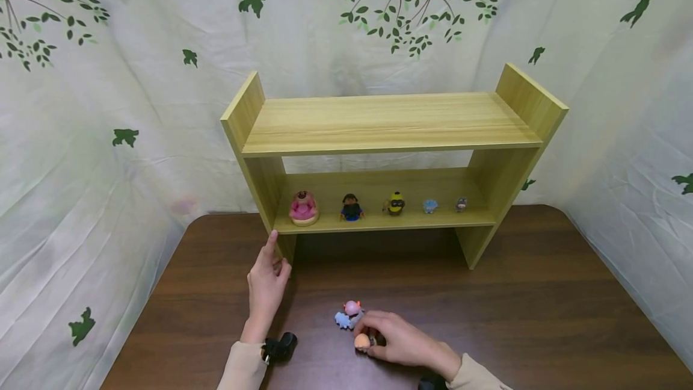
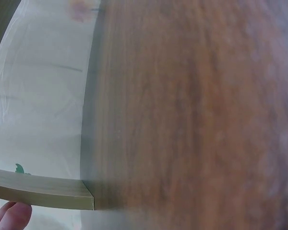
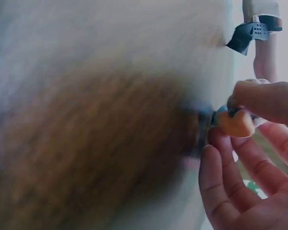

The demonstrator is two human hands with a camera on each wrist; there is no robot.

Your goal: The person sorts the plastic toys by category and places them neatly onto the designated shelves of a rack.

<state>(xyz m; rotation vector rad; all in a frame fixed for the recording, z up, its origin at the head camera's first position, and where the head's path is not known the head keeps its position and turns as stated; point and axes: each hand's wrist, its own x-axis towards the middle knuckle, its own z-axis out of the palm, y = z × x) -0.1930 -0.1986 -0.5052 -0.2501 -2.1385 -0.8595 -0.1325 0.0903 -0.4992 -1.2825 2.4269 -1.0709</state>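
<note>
My left hand [image 1: 267, 281] grips the lower front edge of the left side panel of a wooden shelf [image 1: 392, 125], index finger stretched up along it. In the left wrist view, fingertips [image 2: 17, 216] lie on both faces of the panel [image 2: 48, 192]. Low over the table, my right hand [image 1: 397, 339] pinches a small toy figure [image 1: 363, 342] with a peach-orange top. The right wrist view shows this figure [image 3: 237, 123] between thumb and fingers, partly hidden. Just beyond that hand are a pink figure [image 1: 352, 307] with red ends, a light-blue one [image 1: 343, 320] and a greyish one [image 1: 355, 319].
On the middle board stand, left to right, a pink bear figure [image 1: 304, 208], a dark-haired figure [image 1: 351, 207] in blue, a yellow-and-black figure [image 1: 395, 203], a small blue figure [image 1: 430, 206] and a tiny purplish-grey one [image 1: 461, 204]. A leaf-patterned cloth [image 1: 346, 29] hangs behind the brown table [image 1: 541, 318].
</note>
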